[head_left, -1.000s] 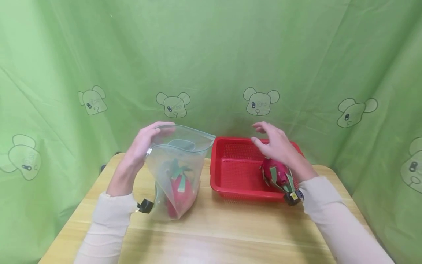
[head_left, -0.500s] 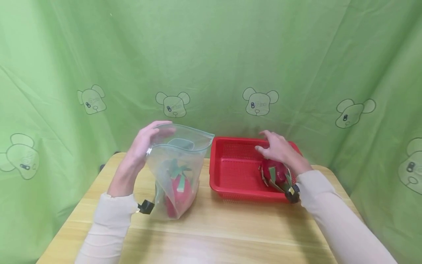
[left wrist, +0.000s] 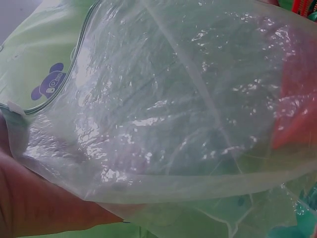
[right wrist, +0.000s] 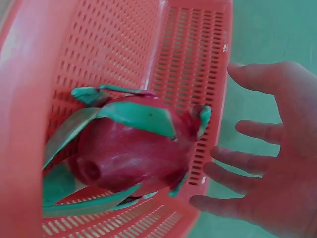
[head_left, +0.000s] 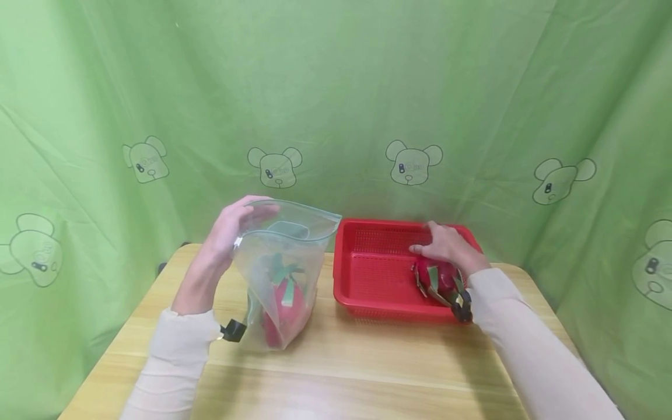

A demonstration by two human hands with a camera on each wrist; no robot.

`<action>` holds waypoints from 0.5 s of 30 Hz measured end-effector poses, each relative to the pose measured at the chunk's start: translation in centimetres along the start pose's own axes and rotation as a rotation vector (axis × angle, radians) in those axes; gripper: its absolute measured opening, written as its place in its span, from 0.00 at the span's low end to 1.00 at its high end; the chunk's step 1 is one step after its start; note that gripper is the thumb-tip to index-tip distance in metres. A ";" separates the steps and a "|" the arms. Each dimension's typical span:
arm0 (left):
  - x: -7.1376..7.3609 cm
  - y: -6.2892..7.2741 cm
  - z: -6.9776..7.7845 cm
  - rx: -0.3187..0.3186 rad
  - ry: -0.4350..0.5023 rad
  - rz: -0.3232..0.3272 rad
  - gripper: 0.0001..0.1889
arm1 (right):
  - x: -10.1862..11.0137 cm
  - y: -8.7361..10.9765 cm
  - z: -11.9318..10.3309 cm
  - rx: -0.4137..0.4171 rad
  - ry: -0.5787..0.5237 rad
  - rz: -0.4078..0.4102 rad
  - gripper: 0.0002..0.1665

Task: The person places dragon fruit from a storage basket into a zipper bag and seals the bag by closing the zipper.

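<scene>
The dragon fruit lies directly below the right hand, just beside the palm side, inside the right half of the red plastic basket. In the right wrist view its long axis runs across the short way of the basket, from near side to far side, roughly in line with the fingers; the longer green scales trail toward the near wall. The right hand is by far the nearer one; the left hand is well apart, over at the clear zip bag.

The right hand holds nothing: its fingers and thumb are spread, the fingertips toward the basket's far rim, the thumb on the left side. No contact with the fruit shows, though the depth between them is hard to judge.

The left hand's fingers bend round the left side of the bag's mouth, partly seen through the plastic; how firmly they grip is unclear. The bag stands on the left half of the table, mouth up and spread, with a second dragon fruit at its bottom. The basket sits to its right, toward the table's far edge.
</scene>
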State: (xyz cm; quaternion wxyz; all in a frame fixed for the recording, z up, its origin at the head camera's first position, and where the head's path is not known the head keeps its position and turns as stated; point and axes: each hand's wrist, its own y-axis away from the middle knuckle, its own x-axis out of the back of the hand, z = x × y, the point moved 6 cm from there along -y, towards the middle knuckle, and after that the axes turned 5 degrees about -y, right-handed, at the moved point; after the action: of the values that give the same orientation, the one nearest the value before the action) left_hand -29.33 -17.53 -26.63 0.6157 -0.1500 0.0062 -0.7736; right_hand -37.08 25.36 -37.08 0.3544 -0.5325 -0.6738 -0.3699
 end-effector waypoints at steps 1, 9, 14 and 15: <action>0.0 0.0 0.0 -0.001 0.000 0.000 0.24 | -0.2 -0.1 0.4 -0.011 -0.004 -0.013 0.53; -0.1 0.0 -0.1 -0.012 0.015 -0.004 0.24 | -1.1 0.5 2.0 -0.097 0.023 -0.127 0.47; -0.3 0.0 0.0 -0.014 0.016 -0.011 0.24 | -1.5 0.9 2.3 -0.114 0.055 -0.153 0.28; -0.3 -0.1 0.0 -0.014 0.016 -0.013 0.24 | -1.5 1.0 2.4 -0.119 0.058 -0.156 0.28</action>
State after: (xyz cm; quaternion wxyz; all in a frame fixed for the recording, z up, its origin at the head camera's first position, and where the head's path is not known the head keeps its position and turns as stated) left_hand -29.33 -17.22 -26.73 0.6097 -0.1479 0.0156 -0.7786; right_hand -36.03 26.96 -39.46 0.3116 -0.4875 -0.6796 -0.4510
